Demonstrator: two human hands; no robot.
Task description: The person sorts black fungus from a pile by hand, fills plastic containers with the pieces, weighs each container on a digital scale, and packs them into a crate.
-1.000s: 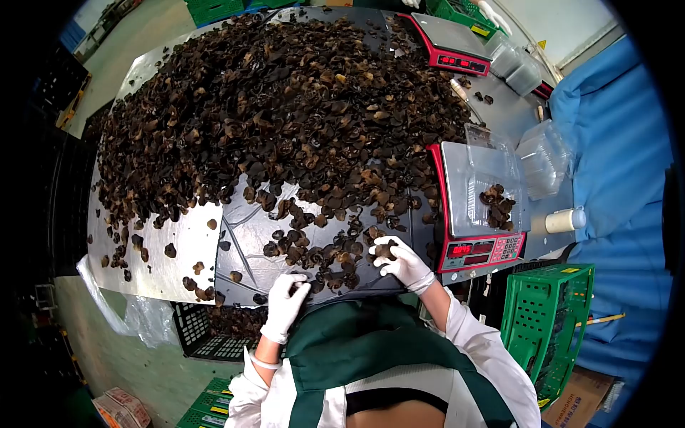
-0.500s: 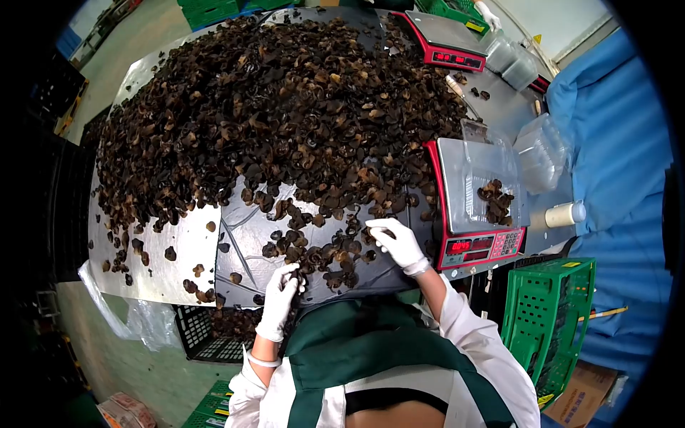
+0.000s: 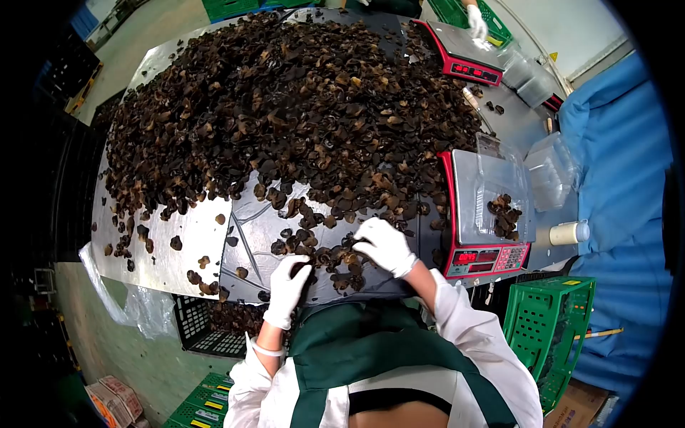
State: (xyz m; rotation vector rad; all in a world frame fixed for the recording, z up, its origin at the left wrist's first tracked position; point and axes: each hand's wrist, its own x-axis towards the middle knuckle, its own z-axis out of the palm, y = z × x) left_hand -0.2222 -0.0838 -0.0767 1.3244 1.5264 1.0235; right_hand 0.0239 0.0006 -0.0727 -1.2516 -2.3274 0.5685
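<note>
Dark, ruffled wood ear mushrooms lie in a small group (image 3: 332, 258) in front of me on the grey table sheet. My left hand (image 3: 287, 291), in a white glove, is at the group's left edge. Its fingers are curled in, and whatever lies between them is hidden. My right hand (image 3: 385, 247), gloved too, reaches over the group's right side with thumb and fingers apart, close to the pieces; nothing shows in it. On the red scale (image 3: 467, 207) at right sits a clear plastic tray (image 3: 487, 187) with some mushroom pieces (image 3: 505, 217).
A large mushroom heap (image 3: 285, 114) covers the table's far side. Clear trays (image 3: 551, 171) and a white cylinder (image 3: 567, 233) stand right of the scale. A black crate (image 3: 196, 324) is below the left edge, a green crate (image 3: 546, 335) at right. Another person's gloved hand (image 3: 477, 23) is beyond a second scale (image 3: 464, 53).
My right hand has moved left over the small group, and my left hand has shifted slightly right and up. The whole view has shifted a little. The other person's hand has moved nearer the far scale.
</note>
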